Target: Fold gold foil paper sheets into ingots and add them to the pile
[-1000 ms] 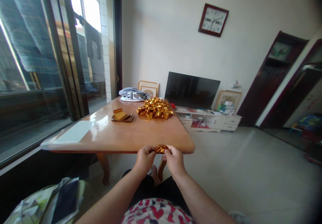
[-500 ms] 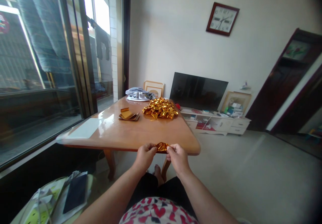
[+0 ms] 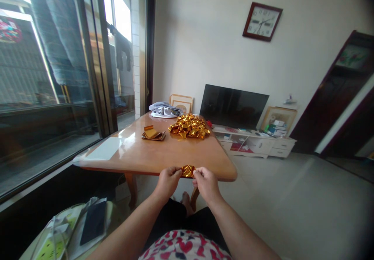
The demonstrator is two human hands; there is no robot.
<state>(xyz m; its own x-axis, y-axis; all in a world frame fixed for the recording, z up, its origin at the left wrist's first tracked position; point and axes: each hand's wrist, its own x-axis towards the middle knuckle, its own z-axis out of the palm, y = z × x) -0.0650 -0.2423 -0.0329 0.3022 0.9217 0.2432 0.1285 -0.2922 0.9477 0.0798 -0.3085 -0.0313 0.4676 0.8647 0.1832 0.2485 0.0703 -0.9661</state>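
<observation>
A small piece of gold foil paper (image 3: 187,171) is pinched between both my hands just in front of the near edge of the wooden table (image 3: 163,157). My left hand (image 3: 168,181) grips its left end and my right hand (image 3: 206,183) grips its right end. Farther back on the table lies a heap of folded gold foil pieces (image 3: 189,126). To its left sits a small stack of flat gold foil sheets (image 3: 153,134).
Grey cloth (image 3: 163,110) lies at the table's far end. A TV (image 3: 233,106) on a low white cabinet (image 3: 254,143) stands behind, a glass door on the left. A dark phone and papers (image 3: 90,225) rest at lower left. Tiled floor spreads to the right.
The view has shifted to the left, so the table and room sit farther right in frame. My hands keep hold of the gold foil piece with little visible movement.
</observation>
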